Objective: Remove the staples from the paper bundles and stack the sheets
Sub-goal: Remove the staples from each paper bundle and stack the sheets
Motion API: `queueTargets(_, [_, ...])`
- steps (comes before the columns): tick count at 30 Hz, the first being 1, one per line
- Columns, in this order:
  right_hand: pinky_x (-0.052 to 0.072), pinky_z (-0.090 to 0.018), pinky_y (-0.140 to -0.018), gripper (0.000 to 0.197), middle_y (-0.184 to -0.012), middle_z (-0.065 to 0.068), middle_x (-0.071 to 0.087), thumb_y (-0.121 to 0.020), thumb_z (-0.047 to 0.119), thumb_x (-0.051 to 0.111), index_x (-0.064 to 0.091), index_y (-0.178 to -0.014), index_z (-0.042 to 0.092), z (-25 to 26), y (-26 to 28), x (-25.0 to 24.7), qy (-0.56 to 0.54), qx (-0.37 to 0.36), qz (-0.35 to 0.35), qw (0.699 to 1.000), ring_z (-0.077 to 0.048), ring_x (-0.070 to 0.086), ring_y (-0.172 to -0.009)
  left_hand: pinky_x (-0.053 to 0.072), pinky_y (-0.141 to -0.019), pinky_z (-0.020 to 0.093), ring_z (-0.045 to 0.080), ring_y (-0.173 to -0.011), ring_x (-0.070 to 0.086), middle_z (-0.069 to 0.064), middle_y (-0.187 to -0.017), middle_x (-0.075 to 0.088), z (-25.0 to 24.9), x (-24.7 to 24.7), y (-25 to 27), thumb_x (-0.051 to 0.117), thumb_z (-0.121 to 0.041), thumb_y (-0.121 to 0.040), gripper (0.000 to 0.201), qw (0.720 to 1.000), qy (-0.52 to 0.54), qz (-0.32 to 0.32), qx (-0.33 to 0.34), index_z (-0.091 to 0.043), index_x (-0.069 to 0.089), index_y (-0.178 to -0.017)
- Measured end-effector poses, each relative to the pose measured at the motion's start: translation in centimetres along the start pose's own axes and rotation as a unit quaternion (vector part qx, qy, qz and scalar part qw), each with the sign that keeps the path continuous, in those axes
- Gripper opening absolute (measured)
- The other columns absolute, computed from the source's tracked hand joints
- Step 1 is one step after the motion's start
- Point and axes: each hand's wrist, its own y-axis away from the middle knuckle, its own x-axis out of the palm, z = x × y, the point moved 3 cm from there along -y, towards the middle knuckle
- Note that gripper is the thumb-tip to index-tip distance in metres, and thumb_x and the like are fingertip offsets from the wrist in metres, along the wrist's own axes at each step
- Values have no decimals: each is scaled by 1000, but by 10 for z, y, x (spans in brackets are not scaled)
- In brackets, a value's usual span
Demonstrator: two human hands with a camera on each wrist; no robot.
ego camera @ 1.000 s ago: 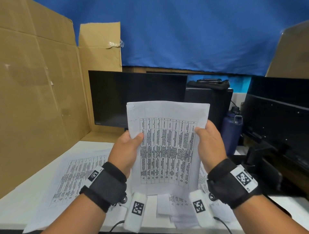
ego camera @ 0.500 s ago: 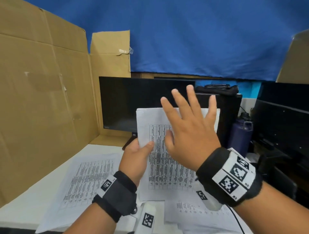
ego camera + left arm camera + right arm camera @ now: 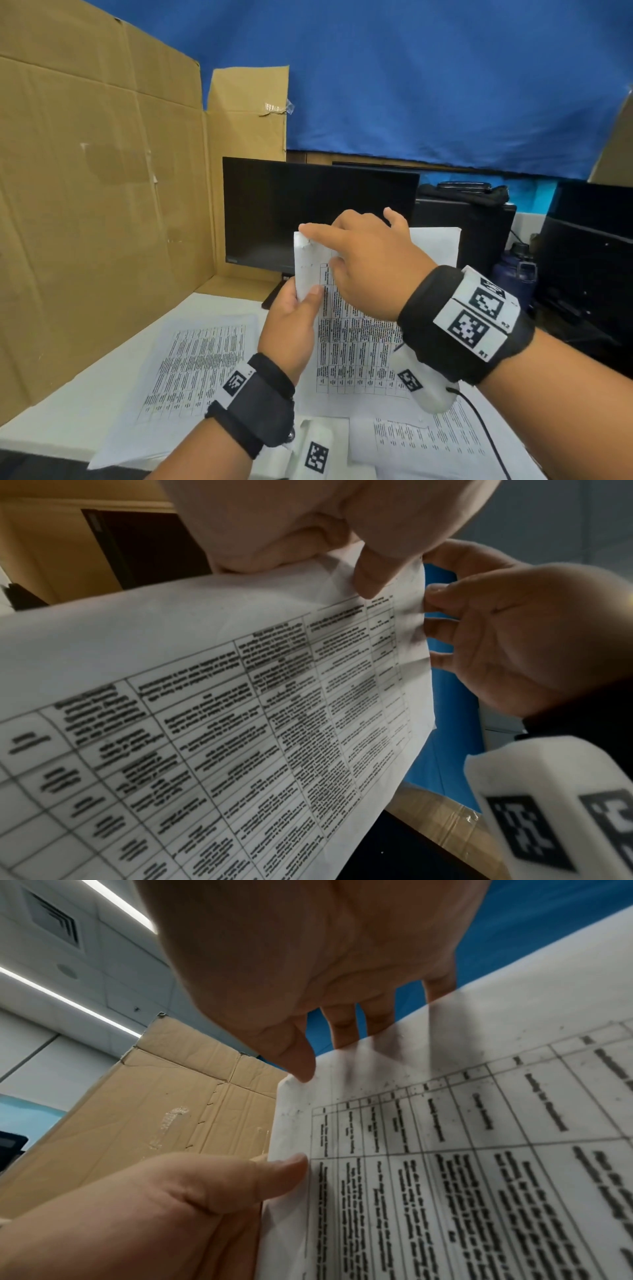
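My left hand (image 3: 291, 317) pinches the white printed-table paper bundle (image 3: 356, 339) at its left edge, above the bench (image 3: 51, 425); my right hand (image 3: 370, 263) pinches its top-left corner. Print unreadable.

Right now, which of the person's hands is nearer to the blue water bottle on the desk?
Right. The right hand is at the top corner of the held paper bundle, on the bottle's side; the left hand grips the bundle's far edge, farther away.
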Motion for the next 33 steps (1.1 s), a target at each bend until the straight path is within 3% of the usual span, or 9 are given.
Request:
queueTargets(4, [11, -57, -122, 63, -116, 11, 48, -96, 17, 52, 35, -147, 50, -1, 0, 2, -56, 1, -26, 998, -19, 48, -121, 62, -89, 42, 21, -103, 74, -4, -104, 79, -3, 0, 1, 52, -28, -107, 18, 1000, -9, -8, 12, -35, 68, -112])
queueTargets(8, [6, -56, -123, 61, -133, 13, 46, -97, 23, 51, 33, -151, 45, -13, 29, -8, -100, 2, -105, 989, -15, 35, -138, 63, -82, 42, 13, -94, 77, -9, -100, 81, -20, -10, 6, 54, -24, -106, 20, 995, -50, -36, 73, -34, 71, -103])
queueTargets(13, [37, -42, -107, 39, -128, 12, 57, -96, 22, 52, 56, -131, 38, -103, 123, 6, -188, 167, -220, 943, -13, 50, -125, 61, -81, 38, 9, -99, 76, -15, -104, 80, -46, -59, 10, 58, -23, -105, 24, 983, -57, -105, 137, -38, 76, -101])
queueTargets(16, [42, -48, -104, 25, -129, 0, 60, -97, 29, 50, 55, -117, 43, -173, 187, 57, -109, 372, -13, 922, -27, 54, -124, 61, -70, 15, -5, -74, 74, -19, -76, 78, -57, -76, 16, 60, -18, -103, 37, 982, -11, -133, 134, -39, 79, -80])
queueTargets(18, [37, -49, -107, 39, -142, -3, 51, -97, 47, 39, 49, -133, 38, -203, 237, 99, -1, 485, 222, 846, -31, 47, -131, 53, -56, 5, -9, -57, 69, -21, -58, 71, -54, -76, 23, 63, -22, -96, 41, 987, 0, -129, 94, -42, 77, -64])
queueTargets(20, [41, -44, -102, 61, -138, -4, 56, -90, 58, 26, 54, -135, 28, -229, 278, 139, 45, 503, 324, 800, -29, 54, -124, 56, -55, 11, -6, -61, 73, -18, -64, 76, -42, -72, 27, 65, -26, -91, 23, 996, 9, -87, 34, -28, 78, -73])
queueTargets(22, [47, -41, -92, 68, -118, -5, 65, -79, 62, 27, 62, -123, 24, -251, 301, 167, 40, 508, 296, 808, -26, 63, -106, 60, -67, 26, 3, -72, 78, -13, -80, 81, -27, -66, 33, 61, -21, -101, 19, 998, -10, -47, -32, -24, 75, -89])
queueTargets(25, [48, -42, -83, 40, -107, -12, 67, -95, 46, 48, 57, -118, 15, -251, 304, 173, -2, 540, 215, 814, -33, 65, -99, 60, -88, 47, 20, -89, 80, -8, -95, 83, -6, -56, 44, 60, -26, -103, 21, 992, -106, -38, -57, -31, 78, -94])
queueTargets(33, [51, -49, -76, 22, -82, -21, 67, -82, 17, 74, 54, -89, 14, -193, 261, 104, -262, 547, -73, 792, -37, 62, -75, 61, -87, 49, 23, -90, 76, -5, -93, 81, 40, -32, 67, 56, -31, -104, 20, 971, -231, 29, -63, -27, 76, -102])
